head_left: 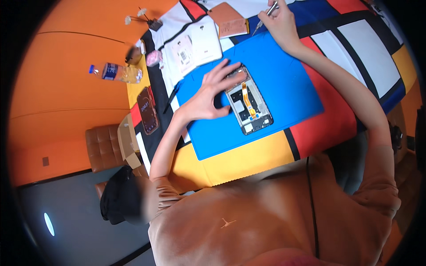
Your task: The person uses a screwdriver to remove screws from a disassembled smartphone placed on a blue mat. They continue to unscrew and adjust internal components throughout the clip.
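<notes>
An opened smartphone, its inside showing an orange ribbon cable, lies on a blue work mat. Across its upper end rest the fingers of my left hand, stretched out and apart. The thumb points to the phone's left edge; whether it touches is hard to tell. At the mat's far edge, my right hand is closed around a slim silver screwdriver, tip angled down to the left, away from the phone.
Left of the mat are a black pen-like tool and another phone. Beyond it lie a white tablet-like slab, a labelled white packet and a brown notebook. A water bottle stands farther left. A person in black is at lower left.
</notes>
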Demonstrator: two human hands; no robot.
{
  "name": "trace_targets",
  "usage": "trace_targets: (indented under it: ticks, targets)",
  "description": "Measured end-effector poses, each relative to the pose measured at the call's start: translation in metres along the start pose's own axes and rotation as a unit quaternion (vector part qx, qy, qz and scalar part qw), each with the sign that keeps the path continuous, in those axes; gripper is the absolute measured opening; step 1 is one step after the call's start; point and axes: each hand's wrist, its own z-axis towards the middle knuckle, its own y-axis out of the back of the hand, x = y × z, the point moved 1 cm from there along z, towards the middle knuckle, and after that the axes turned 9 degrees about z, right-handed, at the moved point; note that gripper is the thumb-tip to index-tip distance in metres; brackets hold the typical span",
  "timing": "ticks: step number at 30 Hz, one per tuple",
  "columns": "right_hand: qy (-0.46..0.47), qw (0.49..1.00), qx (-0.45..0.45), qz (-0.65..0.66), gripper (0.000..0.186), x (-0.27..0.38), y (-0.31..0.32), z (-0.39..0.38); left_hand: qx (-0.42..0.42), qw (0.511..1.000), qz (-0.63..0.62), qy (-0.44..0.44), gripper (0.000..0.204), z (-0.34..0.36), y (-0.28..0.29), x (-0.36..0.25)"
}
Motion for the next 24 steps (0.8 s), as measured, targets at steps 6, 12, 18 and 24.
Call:
trace_targets:
  ticks: [6, 12, 18, 24]
  targets:
    - [0.002, 1.000, 0.003, -0.010, 0.033, -0.012, 0.002, -0.001, 0.119, 0.991, 0.056, -0.036, 0.103, 0.028, 0.018, -0.015]
    - [0.017, 0.998, 0.009, -0.064, 0.028, -0.033, 0.005, 0.005, 0.147, 0.962, 0.223, -0.056, 0.085, 0.042, 0.037, -0.038]
    - [0.043, 0.998, -0.002, -0.040, 0.032, -0.051, 0.009, 0.012, 0.186, 0.920, 0.326, 0.113, 0.081, 0.025, 0.044, -0.044]
    - [0.063, 0.992, 0.058, -0.095, 0.030, -0.040, 0.004, 0.006, 0.059, 0.935, 0.308, 0.166, 0.081, -0.011, 0.023, -0.031]
